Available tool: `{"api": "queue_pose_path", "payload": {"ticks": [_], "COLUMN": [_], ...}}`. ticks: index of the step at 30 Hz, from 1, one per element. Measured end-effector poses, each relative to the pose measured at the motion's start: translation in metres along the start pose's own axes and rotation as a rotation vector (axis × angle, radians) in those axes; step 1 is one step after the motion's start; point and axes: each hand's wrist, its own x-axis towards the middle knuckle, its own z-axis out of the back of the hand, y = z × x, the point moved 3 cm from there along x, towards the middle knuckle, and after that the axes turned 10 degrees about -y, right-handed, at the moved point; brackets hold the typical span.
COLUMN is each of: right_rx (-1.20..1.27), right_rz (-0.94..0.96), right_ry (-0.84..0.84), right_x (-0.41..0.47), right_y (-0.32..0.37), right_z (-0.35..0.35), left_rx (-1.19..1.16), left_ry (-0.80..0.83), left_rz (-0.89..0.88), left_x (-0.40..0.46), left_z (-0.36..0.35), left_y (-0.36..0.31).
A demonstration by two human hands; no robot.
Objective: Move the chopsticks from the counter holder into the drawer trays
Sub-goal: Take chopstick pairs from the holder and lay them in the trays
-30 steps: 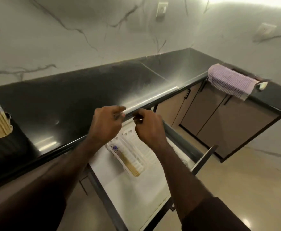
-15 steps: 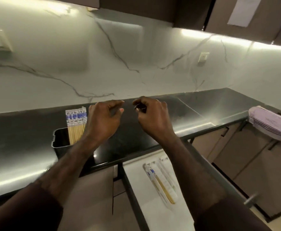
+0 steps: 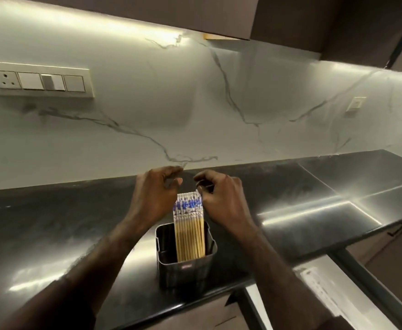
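- A black counter (image 3: 52, 225) runs across the view, with a pale marble-patterned wall (image 3: 147, 120) behind it.
- Near the counter's front edge stands a dark, square-sided holder (image 3: 185, 270).
- A tight row of chopsticks (image 3: 190, 232) stands upright in the holder, leaning toward its right side — bamboo-coloured shafts below, white wrappers with blue print at the top ends.
- The left hand (image 3: 153, 198) hangs just to the left of the wrapped tops, fingers loosely curled with thumb and forefinger apart; it holds nothing.
- The right hand (image 3: 221, 198) is just to the right of the tops, fingers curled inward close to the upper right corner of the bundle (whether the fingertips actually pinch a wrapper cannot be told).
- The chopstick tops rise between the two hands, slightly below the fingertips.
- At lower right, below the counter edge, an open drawer (image 3: 352, 270) shows a white, blurred interior (image 3: 319, 284).
- A switch panel (image 3: 43, 81) sits on the wall at upper left — a smaller plate (image 3: 356, 104) at far right.
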Motion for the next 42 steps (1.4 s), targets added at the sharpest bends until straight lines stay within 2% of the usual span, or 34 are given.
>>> {"api": "queue_pose_path", "payload": {"ticks": [8, 14, 19, 30, 39, 42], "right_rx": [-0.036, -0.078, -0.067, -0.048, -0.036, -0.048], "right_rz": [-0.139, -0.235, -0.298, -0.341, -0.342, -0.321], "right_ry": [0.156, 0.189, 0.218, 0.170, 0.108, 0.048], "right_x": [-0.005, -0.014, -0.019, -0.030, -0.026, -0.020], "right_y": [-0.027, -0.050, -0.059, -0.062, -0.058, -0.053], "right_z": [-0.081, -0.112, -0.126, -0.137, -0.135, -0.129], "left_rx": [-0.005, 0.021, -0.044, -0.242, -0.383, -0.438], "left_ry": [0.126, 0.204, 0.207, 0.091, 0.084, 0.105], "left_rz": [0.116, 0.244, 0.322, 0.563, 0.589, 0.543], "left_x": [0.005, -0.007, -0.013, -0.023, -0.021, -0.014], "left_z": [-0.036, -0.065, -0.078, -0.080, -0.071, -0.065], "left_y": [0.075, 0.113, 0.125, 0.132, 0.125, 0.119]}}
